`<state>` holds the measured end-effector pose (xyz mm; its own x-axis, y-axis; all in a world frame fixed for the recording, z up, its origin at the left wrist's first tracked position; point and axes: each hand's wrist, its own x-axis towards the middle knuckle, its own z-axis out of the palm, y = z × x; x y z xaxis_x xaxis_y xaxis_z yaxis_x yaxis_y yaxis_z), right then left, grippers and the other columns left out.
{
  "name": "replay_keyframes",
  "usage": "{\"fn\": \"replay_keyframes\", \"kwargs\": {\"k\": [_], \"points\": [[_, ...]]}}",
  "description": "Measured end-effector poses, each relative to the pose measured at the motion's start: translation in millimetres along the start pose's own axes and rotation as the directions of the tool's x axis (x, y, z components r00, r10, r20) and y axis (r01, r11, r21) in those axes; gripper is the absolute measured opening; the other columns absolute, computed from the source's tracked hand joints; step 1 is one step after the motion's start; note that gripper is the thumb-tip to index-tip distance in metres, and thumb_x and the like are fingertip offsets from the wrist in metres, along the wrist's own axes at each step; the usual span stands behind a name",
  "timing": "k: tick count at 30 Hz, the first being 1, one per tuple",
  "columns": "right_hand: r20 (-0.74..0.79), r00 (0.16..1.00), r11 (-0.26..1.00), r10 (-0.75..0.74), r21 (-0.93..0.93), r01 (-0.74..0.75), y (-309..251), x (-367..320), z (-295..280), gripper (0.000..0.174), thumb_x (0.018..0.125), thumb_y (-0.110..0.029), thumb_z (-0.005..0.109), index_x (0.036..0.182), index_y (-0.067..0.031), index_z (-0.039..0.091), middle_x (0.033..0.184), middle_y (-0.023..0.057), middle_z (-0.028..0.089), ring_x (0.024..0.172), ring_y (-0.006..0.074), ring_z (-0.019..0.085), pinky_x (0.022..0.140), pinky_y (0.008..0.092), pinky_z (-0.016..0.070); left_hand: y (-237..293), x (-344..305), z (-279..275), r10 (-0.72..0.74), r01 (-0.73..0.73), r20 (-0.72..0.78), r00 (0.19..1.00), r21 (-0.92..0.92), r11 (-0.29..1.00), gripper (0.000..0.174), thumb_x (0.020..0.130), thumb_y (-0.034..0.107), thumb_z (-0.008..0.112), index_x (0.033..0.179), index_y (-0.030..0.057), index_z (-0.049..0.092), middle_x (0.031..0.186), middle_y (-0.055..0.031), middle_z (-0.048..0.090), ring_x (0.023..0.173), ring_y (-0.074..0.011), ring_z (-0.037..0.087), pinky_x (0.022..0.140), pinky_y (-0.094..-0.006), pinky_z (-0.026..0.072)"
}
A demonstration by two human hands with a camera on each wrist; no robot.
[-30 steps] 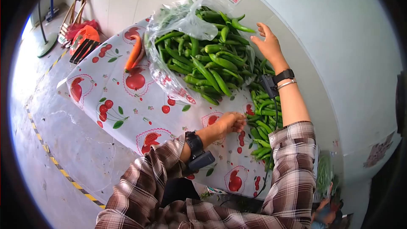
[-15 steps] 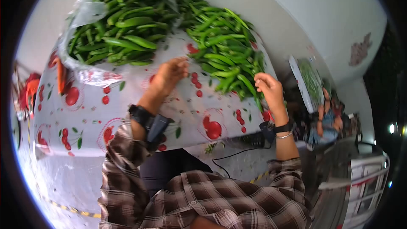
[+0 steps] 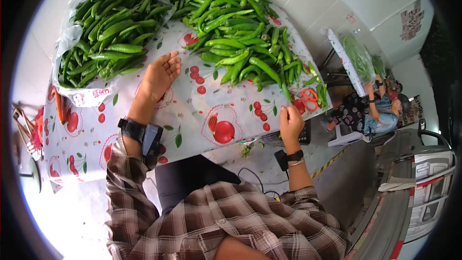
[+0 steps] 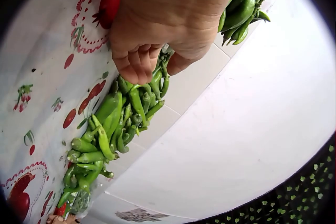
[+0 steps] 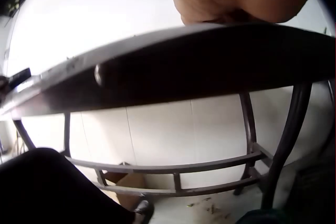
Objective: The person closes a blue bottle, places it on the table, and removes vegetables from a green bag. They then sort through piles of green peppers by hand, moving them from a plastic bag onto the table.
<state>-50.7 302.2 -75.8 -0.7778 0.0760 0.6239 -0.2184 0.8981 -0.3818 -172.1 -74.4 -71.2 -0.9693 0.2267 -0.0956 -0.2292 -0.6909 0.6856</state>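
Observation:
My left hand (image 3: pixel 162 74) hovers over the cloth between the bagged green peppers and the loose pile, fingers loosely bent with nothing in them. In the left wrist view, the hand (image 4: pixel 163 29) overlaps the green peppers behind it. At the table's front edge is my right hand (image 3: pixel 291 124), its fingers loosely curled and no object showing in it. Red-handled scissors (image 3: pixel 309 100) lie just beyond it, beside the loose green peppers (image 3: pixel 240 38). A clear plastic bag (image 3: pixel 67 43) holds more green peppers (image 3: pixel 113 31). The table edge hides the right fingertips in the right wrist view.
A patterned cloth (image 3: pixel 192 115) covers the table. Orange-red peppers (image 3: pixel 59 107) lie by the bag at the left. Under the table are a dark metal frame (image 5: pixel 173 169) and a cardboard box (image 5: pixel 128 187). A person (image 3: pixel 380 115) sits farther right, near another table with greens (image 3: pixel 358 58).
The view has swung right, bringing the scissors into sight. My right hand has come back from beside the bag to the front table edge. My left hand remains over the cloth.

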Motion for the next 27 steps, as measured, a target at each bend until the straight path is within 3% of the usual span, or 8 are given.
{"fn": "replay_keyframes", "kwargs": {"k": [4,7,12,14,20,27], "points": [[-0.106,0.994,0.999,-0.030,-0.031,0.027,4.1,-3.7,5.9,0.022,0.080,-0.011,0.059,0.066,-0.0035,0.044,0.062,0.0123,0.044,0.057,0.0316,0.047,0.051,0.0380,0.0359,0.0,4.5,-5.6,-0.016,0.016,0.024,1.000,0.011,1.000,0.031,0.090,0.020,0.046,0.111,-0.0013,0.053,0.095,-0.0045,0.058,0.086,-0.0147,0.056,0.080,-0.0267,0.0468],[-0.081,0.996,0.999,-0.029,-0.025,0.027,8.3,-6.1,5.0,0.020,0.080,-0.011,0.059,0.067,-0.0035,0.046,0.062,0.0118,0.045,0.057,0.0318,0.047,0.052,0.0384,0.0363,2.6,3.4,-3.4,-0.021,0.022,-0.021,1.000,0.037,0.999,0.032,0.090,0.019,0.047,0.112,-0.0028,0.052,0.095,-0.0057,0.058,0.086,-0.0152,0.056,0.081,-0.0276,0.0472],[0.014,0.982,0.982,-0.187,0.002,0.187,10.4,4.6,2.7,0.017,0.080,-0.012,0.059,0.070,-0.0036,0.048,0.067,0.0118,0.051,0.062,0.0319,0.051,0.054,0.0374,0.0388,4.3,4.4,-5.1,-0.022,0.022,-0.003,1.000,0.054,0.998,0.028,0.088,0.016,0.048,0.108,-0.0031,0.053,0.092,-0.0076,0.059,0.084,-0.0171,0.057,0.079,-0.0293,0.0485],[0.028,0.984,0.984,-0.179,0.027,0.178,11.0,8.7,1.7,0.018,0.081,-0.013,0.059,0.070,-0.0035,0.049,0.067,0.0121,0.052,0.061,0.0318,0.052,0.054,0.0364,0.0396,4.5,5.0,-5.4,-0.009,0.008,0.005,1.000,0.059,0.998,0.028,0.088,0.016,0.049,0.108,-0.0035,0.053,0.092,-0.0079,0.059,0.084,-0.0172,0.057,0.079,-0.0294,0.0486],[0.041,0.998,0.996,0.040,0.078,-0.043,13.1,9.8,4.1,0.019,0.081,-0.017,0.059,0.069,-0.0046,0.051,0.063,0.0110,0.053,0.055,0.0306,0.051,0.050,0.0359,0.0392,6.7,8.5,-14.0,-0.036,0.032,0.087,0.996,0.041,0.999,0.035,0.088,0.017,0.050,0.115,-0.0059,0.049,0.100,-0.0095,0.056,0.089,-0.0176,0.055,0.083,-0.0299,0.0468],[-0.071,0.997,0.990,-0.023,0.135,0.032,18.6,7.2,9.7,0.018,0.079,-0.016,0.061,0.068,-0.0055,0.051,0.062,0.0099,0.053,0.054,0.0295,0.051,0.049,0.0346,0.0396,7.7,10.0,-15.2,-0.050,0.044,0.102,0.994,0.060,0.997,0.035,0.089,0.017,0.049,0.116,-0.0057,0.048,0.100,-0.0092,0.056,0.088,-0.0176,0.055,0.083,-0.0297,0.0465]]}}
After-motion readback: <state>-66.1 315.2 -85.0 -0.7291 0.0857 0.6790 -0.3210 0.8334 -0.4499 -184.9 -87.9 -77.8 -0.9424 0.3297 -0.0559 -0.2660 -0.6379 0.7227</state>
